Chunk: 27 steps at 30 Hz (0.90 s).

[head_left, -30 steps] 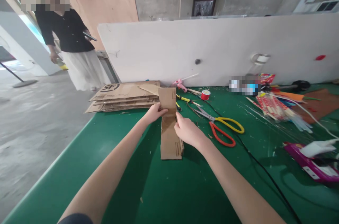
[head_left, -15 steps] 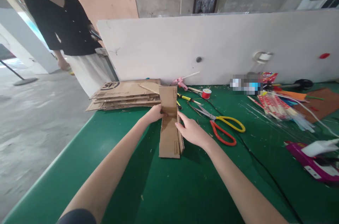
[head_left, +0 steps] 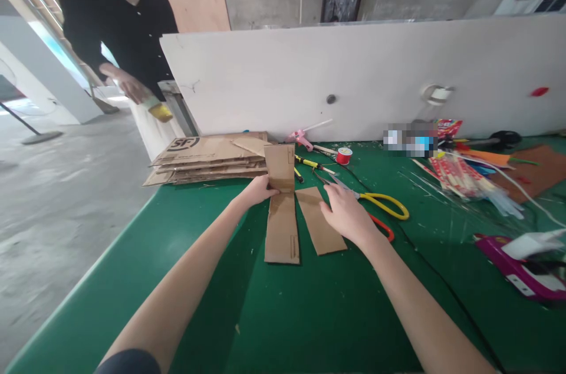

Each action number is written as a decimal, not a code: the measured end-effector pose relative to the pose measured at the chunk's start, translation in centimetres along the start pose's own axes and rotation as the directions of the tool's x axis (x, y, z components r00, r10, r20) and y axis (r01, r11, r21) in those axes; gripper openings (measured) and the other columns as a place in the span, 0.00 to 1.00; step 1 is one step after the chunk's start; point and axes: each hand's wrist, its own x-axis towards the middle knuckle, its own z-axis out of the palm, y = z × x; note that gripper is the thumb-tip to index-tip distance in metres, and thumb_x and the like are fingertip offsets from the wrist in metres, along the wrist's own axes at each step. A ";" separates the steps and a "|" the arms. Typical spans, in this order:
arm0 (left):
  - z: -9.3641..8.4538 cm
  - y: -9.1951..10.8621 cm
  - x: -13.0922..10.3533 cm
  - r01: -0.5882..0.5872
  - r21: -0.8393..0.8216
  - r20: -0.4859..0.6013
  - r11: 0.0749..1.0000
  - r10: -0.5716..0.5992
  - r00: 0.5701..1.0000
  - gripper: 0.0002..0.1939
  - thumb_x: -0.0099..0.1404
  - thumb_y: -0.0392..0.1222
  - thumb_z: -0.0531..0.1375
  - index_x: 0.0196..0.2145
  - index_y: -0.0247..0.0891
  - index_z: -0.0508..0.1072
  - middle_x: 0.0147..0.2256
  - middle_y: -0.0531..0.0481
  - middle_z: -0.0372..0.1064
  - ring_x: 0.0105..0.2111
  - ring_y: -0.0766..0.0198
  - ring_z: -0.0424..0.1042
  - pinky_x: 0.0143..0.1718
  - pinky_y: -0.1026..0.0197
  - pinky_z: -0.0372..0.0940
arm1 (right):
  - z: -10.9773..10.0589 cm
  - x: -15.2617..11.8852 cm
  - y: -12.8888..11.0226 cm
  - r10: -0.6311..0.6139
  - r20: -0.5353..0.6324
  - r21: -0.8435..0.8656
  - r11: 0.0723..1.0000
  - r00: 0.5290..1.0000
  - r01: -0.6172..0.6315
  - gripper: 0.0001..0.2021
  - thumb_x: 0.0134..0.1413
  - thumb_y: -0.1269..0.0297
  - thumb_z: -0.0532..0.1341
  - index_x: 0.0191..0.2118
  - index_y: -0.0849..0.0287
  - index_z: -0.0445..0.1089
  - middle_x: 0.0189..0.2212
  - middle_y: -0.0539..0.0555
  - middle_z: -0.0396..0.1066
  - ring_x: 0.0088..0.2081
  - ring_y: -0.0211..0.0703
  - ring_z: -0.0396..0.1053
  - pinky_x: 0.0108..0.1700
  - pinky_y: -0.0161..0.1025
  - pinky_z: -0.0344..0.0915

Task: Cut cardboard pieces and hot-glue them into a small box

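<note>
A long strip of brown cardboard (head_left: 282,226) lies on the green table (head_left: 309,315); its far end is bent upward. My left hand (head_left: 260,190) holds that strip at the bend. A second, flat cardboard piece (head_left: 319,226) lies just to the right of the strip. My right hand (head_left: 347,215) rests with spread fingers on the right edge of that flat piece. Just beyond that hand lie scissors (head_left: 380,209) with one yellow and one red handle.
A stack of flattened cardboard boxes (head_left: 203,158) sits at the table's far left corner. A white board (head_left: 354,73) stands along the far edge. A pink glue gun (head_left: 300,139), red thread spool (head_left: 344,156), packets, a magenta tool (head_left: 517,271) and cables lie right. A person in black (head_left: 128,49) stands at left.
The second cardboard piece, which stood against the strip's right side, now lies flat beside it. My right hand moved right with it. The person at left stepped closer.
</note>
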 end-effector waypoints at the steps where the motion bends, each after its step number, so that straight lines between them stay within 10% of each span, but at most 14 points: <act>1: 0.0 0.0 0.1 0.002 -0.003 0.002 1.000 -0.002 1.000 0.16 0.51 0.39 0.64 0.39 0.35 0.77 0.39 0.43 0.78 0.40 0.49 0.75 0.42 0.55 0.68 | 0.0 -0.2 0.0 -0.038 0.014 0.003 0.999 0.999 0.038 0.23 0.63 0.65 0.51 0.60 0.71 0.60 0.60 0.68 0.60 0.61 0.58 0.58 0.58 0.48 0.57; 6: 0.0 0.2 -0.1 0.000 -0.032 -0.007 0.999 0.000 1.000 0.16 0.52 0.38 0.64 0.41 0.36 0.77 0.39 0.45 0.78 0.38 0.52 0.76 0.41 0.57 0.68 | -0.2 -0.5 -0.3 -0.145 0.177 0.055 0.989 0.974 0.137 0.23 0.64 0.60 0.49 0.60 0.63 0.62 0.59 0.61 0.64 0.58 0.55 0.63 0.55 0.48 0.61; 17: -0.2 0.1 -2.1 0.051 -0.122 -0.171 0.991 -0.072 0.983 0.16 0.57 0.42 0.62 0.43 0.35 0.74 0.41 0.41 0.77 0.39 0.49 0.75 0.40 0.52 0.68 | -2.3 2.1 5.6 0.110 0.039 0.177 0.977 0.993 -0.116 0.15 0.60 0.61 0.54 0.48 0.60 0.71 0.45 0.62 0.76 0.45 0.53 0.74 0.43 0.43 0.67; 20: 0.1 0.3 -2.0 0.028 -0.191 -0.169 0.981 -0.061 0.984 0.17 0.58 0.42 0.61 0.45 0.35 0.73 0.43 0.42 0.76 0.41 0.50 0.75 0.41 0.53 0.68 | -1.2 5.9 5.6 0.129 -0.034 0.443 0.891 0.991 -0.101 0.14 0.56 0.62 0.59 0.46 0.60 0.72 0.44 0.60 0.76 0.45 0.49 0.74 0.46 0.40 0.67; 27: 0.4 2.0 -1.4 -0.024 -0.468 -0.126 0.884 -0.040 0.991 0.22 0.58 0.45 0.63 0.50 0.36 0.70 0.45 0.43 0.75 0.41 0.53 0.76 0.41 0.55 0.69 | 2.0 21.3 3.4 0.297 -0.169 0.444 0.874 0.940 -0.196 0.21 0.57 0.59 0.59 0.53 0.66 0.67 0.49 0.65 0.73 0.49 0.53 0.71 0.48 0.42 0.64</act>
